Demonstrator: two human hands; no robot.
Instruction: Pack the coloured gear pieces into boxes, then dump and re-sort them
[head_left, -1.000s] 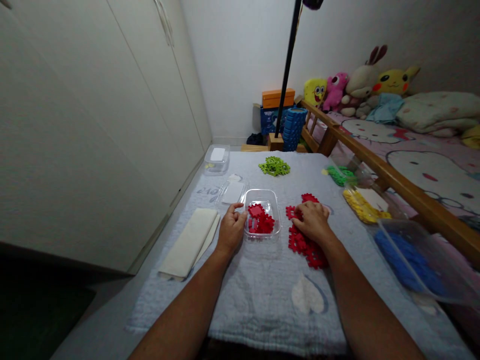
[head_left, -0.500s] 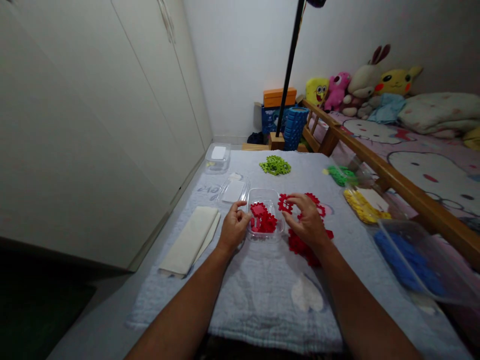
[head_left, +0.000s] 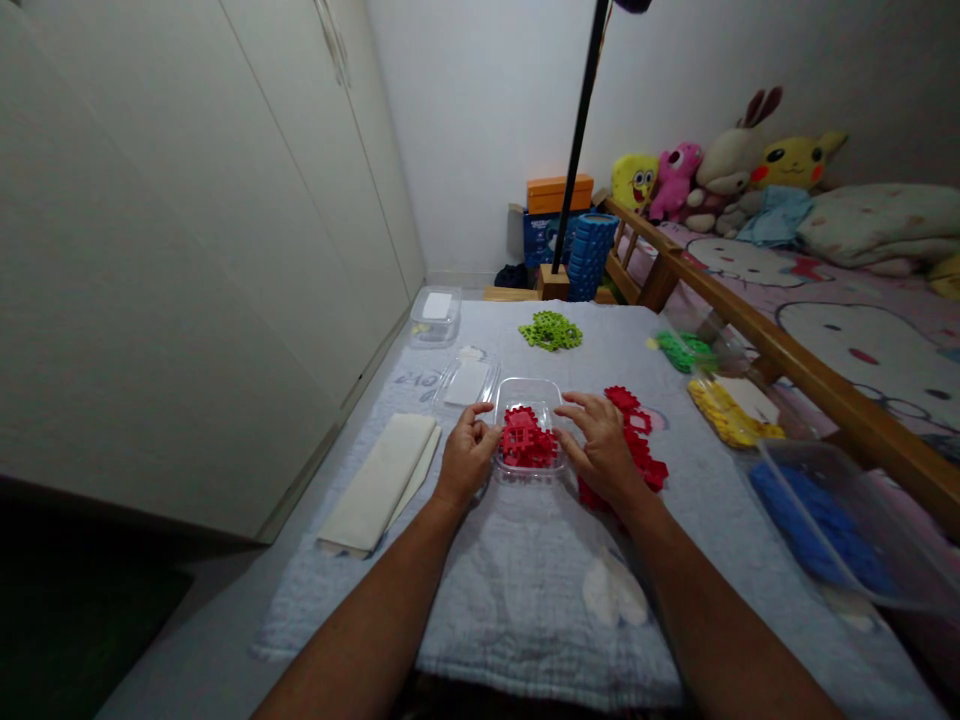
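- My left hand is at the left side of the clear box, fingers partly curled, thumb and index tips at the wall. I cannot tell whether it grips the box or only rests against it.
- My right hand is at the box's right side, half open, thumb and forefinger spread apart with their tips at the right rim. I see nothing between them.
- Loose red pieces, with notched edges, lie heaped in the box, directly between my two hands and mostly toward its near end. The box sits upright on the cloth-covered desk.
- The remaining red pile lies on the desk to the right of the box, partly beneath and beyond my right hand, which hides some of it.
- A clear lid bearing a white label lies just beyond my left hand, beside the box's far left corner.
- A folded cream sheet lies to the left of my left hand, apart from it.
- Light green pieces form a separate heap beyond the box, well apart from both hands.
- Along the right edge, well clear of my right hand, lie green pieces, yellow pieces and blue pieces.
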